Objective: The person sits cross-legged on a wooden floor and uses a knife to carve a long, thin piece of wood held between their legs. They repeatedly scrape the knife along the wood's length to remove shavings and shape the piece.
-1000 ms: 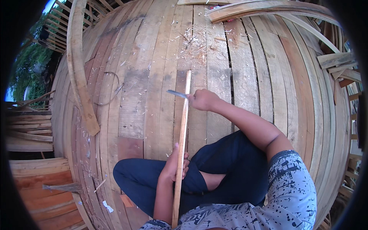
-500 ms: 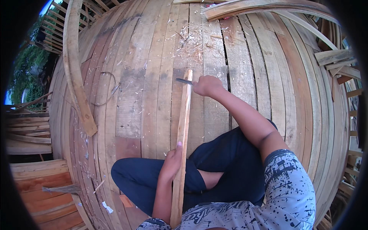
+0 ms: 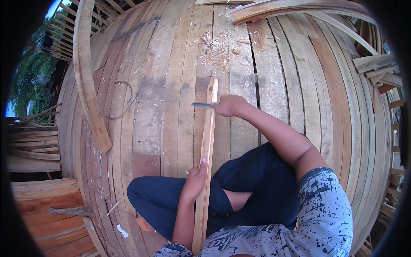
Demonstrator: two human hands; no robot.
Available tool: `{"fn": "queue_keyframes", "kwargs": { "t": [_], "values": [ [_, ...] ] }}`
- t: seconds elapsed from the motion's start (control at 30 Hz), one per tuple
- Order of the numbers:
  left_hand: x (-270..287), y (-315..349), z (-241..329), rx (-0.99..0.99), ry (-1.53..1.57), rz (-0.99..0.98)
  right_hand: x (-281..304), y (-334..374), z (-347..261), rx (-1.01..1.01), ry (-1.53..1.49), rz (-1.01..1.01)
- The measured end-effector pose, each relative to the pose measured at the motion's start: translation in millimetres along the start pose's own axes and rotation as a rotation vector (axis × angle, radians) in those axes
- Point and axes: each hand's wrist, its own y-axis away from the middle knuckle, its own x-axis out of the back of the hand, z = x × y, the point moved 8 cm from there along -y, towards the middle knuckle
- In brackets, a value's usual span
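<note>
A long pale wooden strip [image 3: 207, 145] runs from beside my body out over the plank floor. My left hand [image 3: 196, 180] is closed round its lower half, with the thumb lying along the wood. In my right hand [image 3: 230, 105] is a knife [image 3: 201, 105]; the fist hides its handle. Its dark blade points left and crosses the strip a little below the far end. Whether the edge bites into the wood cannot be made out.
Wood shavings [image 3: 216, 49] lie scattered on the plank floor [image 3: 145, 124] ahead. A long curved board [image 3: 85, 81] leans at the left, beside a thin hoop [image 3: 124, 98]. More timber [image 3: 295, 9] lies at the far right. A twig broom [image 3: 72, 210] rests at the lower left.
The knife and my right hand have come down along the strip toward my body. My left hand keeps its hold on the wood.
</note>
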Motion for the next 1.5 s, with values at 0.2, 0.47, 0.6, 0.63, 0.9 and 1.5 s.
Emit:
{"fn": "queue_keyframes", "kwargs": {
  "t": [0.2, 0.47, 0.6, 0.63, 0.9, 1.5],
  "values": [
    [-2, 10, 11, 0.085, 0.045, -0.008, -16, 24, -14, 0.073, -0.026, 0.042],
    [-3, 7, 4, 0.071, 0.063, -0.026, -13, 36, -16, -0.008, 0.013, 0.052],
    [-2, 6, 4, 0.067, 0.043, -0.034, 8, 25, -2, -0.092, -0.075, -0.072],
    [-3, 6, 7, 0.069, 0.051, -0.035, 15, 18, 9, -0.115, -0.096, 0.015],
    [-4, 3, 1, 0.076, 0.062, -0.039, 10, 4, 12, -0.077, -0.152, 0.025],
    [-1, 4, 3, 0.128, 0.06, -0.026, -7, 16, -6, -0.039, -0.077, -0.005]
  ]
}}
